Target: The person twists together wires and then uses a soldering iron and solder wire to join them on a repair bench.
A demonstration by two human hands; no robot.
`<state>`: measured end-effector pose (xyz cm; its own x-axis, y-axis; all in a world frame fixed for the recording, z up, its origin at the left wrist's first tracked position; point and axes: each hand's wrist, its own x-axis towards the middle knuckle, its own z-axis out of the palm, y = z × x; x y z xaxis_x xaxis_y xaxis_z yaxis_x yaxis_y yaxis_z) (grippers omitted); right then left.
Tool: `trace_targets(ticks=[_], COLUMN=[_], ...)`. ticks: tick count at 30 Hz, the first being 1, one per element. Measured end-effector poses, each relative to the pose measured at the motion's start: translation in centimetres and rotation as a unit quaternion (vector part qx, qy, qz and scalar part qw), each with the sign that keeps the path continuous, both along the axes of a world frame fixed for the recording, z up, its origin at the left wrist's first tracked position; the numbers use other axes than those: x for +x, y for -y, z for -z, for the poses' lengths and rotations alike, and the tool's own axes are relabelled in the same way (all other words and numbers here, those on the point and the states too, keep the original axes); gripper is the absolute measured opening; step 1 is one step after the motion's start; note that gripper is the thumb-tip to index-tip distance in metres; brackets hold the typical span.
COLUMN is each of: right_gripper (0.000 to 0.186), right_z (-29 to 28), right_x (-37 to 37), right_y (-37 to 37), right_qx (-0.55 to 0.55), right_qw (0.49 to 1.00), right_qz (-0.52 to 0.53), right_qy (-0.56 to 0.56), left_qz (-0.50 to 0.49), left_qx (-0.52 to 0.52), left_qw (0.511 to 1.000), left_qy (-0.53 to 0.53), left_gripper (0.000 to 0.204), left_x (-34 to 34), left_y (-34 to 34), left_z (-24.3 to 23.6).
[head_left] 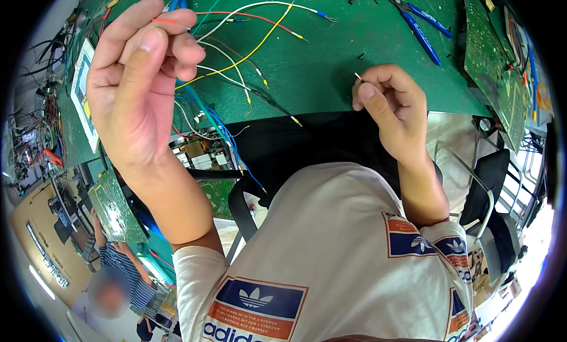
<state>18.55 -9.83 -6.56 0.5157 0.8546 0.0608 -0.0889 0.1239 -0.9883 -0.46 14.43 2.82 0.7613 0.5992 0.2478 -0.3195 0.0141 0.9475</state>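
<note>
My left hand (139, 82) is raised over the left part of the green tabletop (319, 53), its thumb and forefinger closed on a thin red wire (168, 21). Below and beside it fans a bundle of loose wires, among them a yellow wire (260, 45) and a white wire (266, 4) tipped with a blue sleeve. Several ends carry yellow or white crimp sleeves. Near the table's front edge, my right hand (394, 103) pinches a tiny piece with a pale tip (358, 76); the fingers hide the rest, so its kind is unclear.
Blue-handled cutters (422, 38) lie at the far right, near small dark scraps (361, 56). A large green circuit board (493, 61) stands at the right edge. Blue wires (227, 135) hang over the front edge. Another person (136, 277) in stripes is at lower left.
</note>
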Motion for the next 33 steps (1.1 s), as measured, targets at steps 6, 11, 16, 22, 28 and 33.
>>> trace_targets(ticks=[6,11,16,22,28,33], right_gripper=[0.009,0.008,0.011,0.013,0.015,0.015], right_z=[-1.2,-1.7,-1.1,-1.6,-1.4,-1.4], right_x=[-0.2,-2.1,-3.2,-4.4,-4.5,-4.5], right_y=[-0.8,-3.3,-4.5,-4.7,-4.9,-4.9], right_qx=[0.012,-0.018,-0.032,-0.051,-0.050,-0.050], right_qw=[0.999,0.995,0.996,0.997,0.997,0.998], right_qz=[0.011,0.039,0.033,0.017,0.011,0.007], right_qy=[-0.033,0.086,0.078,0.048,0.053,0.048], left_qz=[-0.026,-0.053,-0.059,-0.049,-0.048,-0.042], left_qx=[0.010,-0.058,-0.096,-0.144,-0.140,-0.138], left_qw=[0.996,0.990,0.989,0.988,0.988,0.989], left_qy=[-0.084,-0.116,-0.094,-0.039,-0.042,-0.040], left_gripper=[0.021,0.021,0.023,0.028,0.028,0.027], left_x=[2.0,1.9,1.5,1.7,1.7,1.8], left_y=[2.4,4.5,5.4,5.8,5.8,5.6], left_z=[2.8,5.9,7.2,8.2,8.3,8.3])
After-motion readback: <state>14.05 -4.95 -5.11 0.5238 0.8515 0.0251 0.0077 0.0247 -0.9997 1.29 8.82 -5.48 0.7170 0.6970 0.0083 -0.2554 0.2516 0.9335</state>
